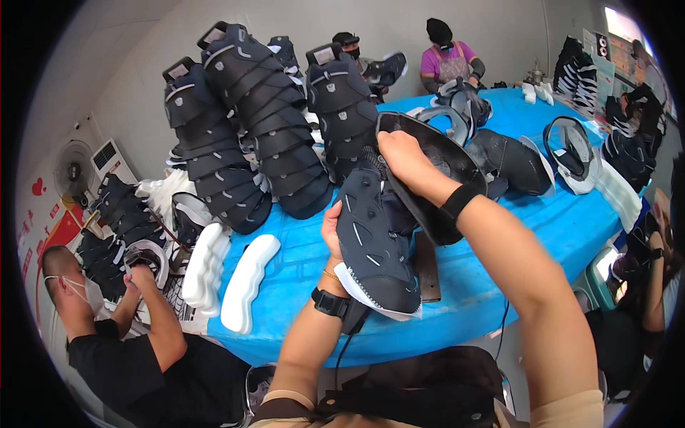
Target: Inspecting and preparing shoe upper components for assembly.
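Observation:
My left hand (332,230) is closed on the side of a dark shoe upper (374,239), its toe pointing down toward me. White lining sticks out along the toe's lower edge. My right hand (408,158), fingers curled, grips the upper end of a black, hollow, shoe-shaped piece (449,167). That piece leans against the upper's right side; I cannot tell whether the two are joined. Behind them a flat metal bar (427,267) shows in part. Another dark shoe upper (510,162) lies on the blue-covered table (471,285) to the right.
Tall stacks of dark uppers (267,135) stand at the back left. White wavy foam-like forms (248,284) lie near the left edge, with more (619,192) at the right. A co-worker (128,335) works at the left; another person (449,60) is across the table.

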### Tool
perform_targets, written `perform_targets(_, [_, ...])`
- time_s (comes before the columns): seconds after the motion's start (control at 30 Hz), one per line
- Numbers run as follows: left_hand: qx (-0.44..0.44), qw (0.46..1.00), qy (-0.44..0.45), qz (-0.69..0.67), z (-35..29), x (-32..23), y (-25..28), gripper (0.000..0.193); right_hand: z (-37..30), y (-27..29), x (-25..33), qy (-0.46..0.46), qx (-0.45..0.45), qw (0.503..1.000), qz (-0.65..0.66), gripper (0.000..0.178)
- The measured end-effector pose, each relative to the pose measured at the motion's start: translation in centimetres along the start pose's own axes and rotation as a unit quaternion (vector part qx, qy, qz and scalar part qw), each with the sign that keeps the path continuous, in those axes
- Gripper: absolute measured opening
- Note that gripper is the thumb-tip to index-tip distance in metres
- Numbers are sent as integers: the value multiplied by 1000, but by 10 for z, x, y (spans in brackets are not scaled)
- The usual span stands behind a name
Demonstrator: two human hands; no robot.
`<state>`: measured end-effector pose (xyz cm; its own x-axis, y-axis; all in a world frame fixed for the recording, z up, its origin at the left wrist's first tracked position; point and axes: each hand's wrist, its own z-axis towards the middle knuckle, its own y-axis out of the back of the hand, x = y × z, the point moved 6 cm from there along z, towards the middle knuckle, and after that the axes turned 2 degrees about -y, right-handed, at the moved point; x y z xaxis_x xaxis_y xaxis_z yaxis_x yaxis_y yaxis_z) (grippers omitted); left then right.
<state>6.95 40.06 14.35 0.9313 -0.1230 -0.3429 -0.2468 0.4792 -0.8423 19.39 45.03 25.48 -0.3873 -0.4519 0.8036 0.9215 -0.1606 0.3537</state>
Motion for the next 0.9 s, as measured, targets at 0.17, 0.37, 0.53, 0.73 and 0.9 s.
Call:
perform_targets(0.17, [57,998,11,-22,-4,-14,-5,47,-17,7,31,-37,47,998,9,45])
perform_targets(0.37, [31,999,28,-12,-4,-2,-1,52,-9,4,26,-42,97,994,0,43])
perform_targets(0.53, [77,996,40,0,-3,1,-2,56,4,-2,33,91,89,985,-117,34])
perform_targets(0.73, [43,997,57,-24,2,7,41,56,7,-19,28,317,96,888,-320,21])
perform_targets(0.9, [-74,993,86,18,0,20,25,57,15,-15,15,95,115,981,-128,33])
